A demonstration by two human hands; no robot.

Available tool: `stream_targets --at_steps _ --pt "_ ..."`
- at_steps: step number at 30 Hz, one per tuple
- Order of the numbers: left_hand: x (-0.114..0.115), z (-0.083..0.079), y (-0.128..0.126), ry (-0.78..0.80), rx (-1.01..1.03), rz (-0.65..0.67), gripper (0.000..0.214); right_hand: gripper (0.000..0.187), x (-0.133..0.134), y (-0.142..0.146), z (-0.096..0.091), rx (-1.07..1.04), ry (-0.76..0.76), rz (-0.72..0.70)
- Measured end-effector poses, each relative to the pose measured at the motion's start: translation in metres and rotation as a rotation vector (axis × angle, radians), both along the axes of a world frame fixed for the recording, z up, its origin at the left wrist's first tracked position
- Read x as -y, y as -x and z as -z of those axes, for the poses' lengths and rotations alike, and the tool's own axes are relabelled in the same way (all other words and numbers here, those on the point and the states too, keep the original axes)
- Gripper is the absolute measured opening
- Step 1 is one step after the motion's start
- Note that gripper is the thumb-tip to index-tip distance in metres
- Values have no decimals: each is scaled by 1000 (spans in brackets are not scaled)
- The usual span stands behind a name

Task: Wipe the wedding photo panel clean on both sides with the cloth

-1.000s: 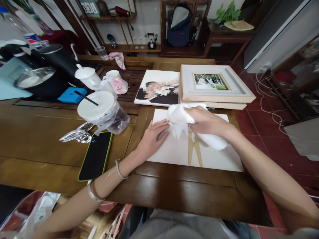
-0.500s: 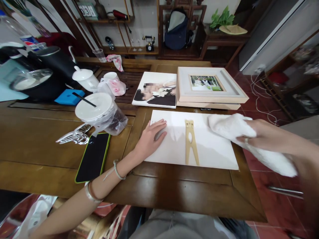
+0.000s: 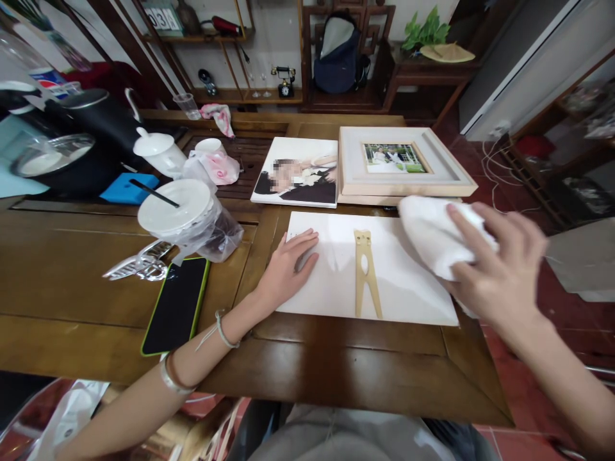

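A white board (image 3: 327, 275) lies flat on the wooden table, with a tan A-shaped stand leg (image 3: 366, 275) running down its middle. My left hand (image 3: 289, 264) rests on the board's left edge, fingers stretched out and holding nothing. Over the right end of the board, my right hand (image 3: 500, 262) grips a white cloth (image 3: 425, 234) between thumb and fingers. The cloth is bunched up and looks raised off the board's right corner; whether any of it touches the board I cannot tell.
Behind the board lie a photo print (image 3: 300, 173) and a framed photo (image 3: 398, 160) on another frame. To the left are a lidded drink cup (image 3: 177, 208) in a plastic bag, a phone (image 3: 177, 307), a silvery trinket (image 3: 141, 261), a blue box (image 3: 129, 187) and a white teapot (image 3: 161, 152).
My right hand has turned and lifted, bringing the cloth up and gathering its hanging end. My left hand stays on the board's left edge.
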State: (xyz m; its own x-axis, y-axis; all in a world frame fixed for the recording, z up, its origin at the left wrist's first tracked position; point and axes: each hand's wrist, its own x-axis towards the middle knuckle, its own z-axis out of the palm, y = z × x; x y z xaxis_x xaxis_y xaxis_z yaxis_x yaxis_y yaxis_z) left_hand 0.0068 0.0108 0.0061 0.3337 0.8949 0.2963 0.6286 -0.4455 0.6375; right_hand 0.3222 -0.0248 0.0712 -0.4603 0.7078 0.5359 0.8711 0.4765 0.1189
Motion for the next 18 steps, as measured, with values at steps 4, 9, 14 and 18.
stream_targets --at_steps 4,9,14,18 --pt "0 -1 0 5 0 3 31 23 -20 10 29 72 199 -149" --pt "0 -1 -1 0 6 -2 30 6 -22 10 25 151 474 -163" --pt "0 -2 -1 7 7 -2 30 17 12 15 1 189 625 -251" --pt "1 -2 0 14 1 0 31 36 47 15 -17 180 603 -325"
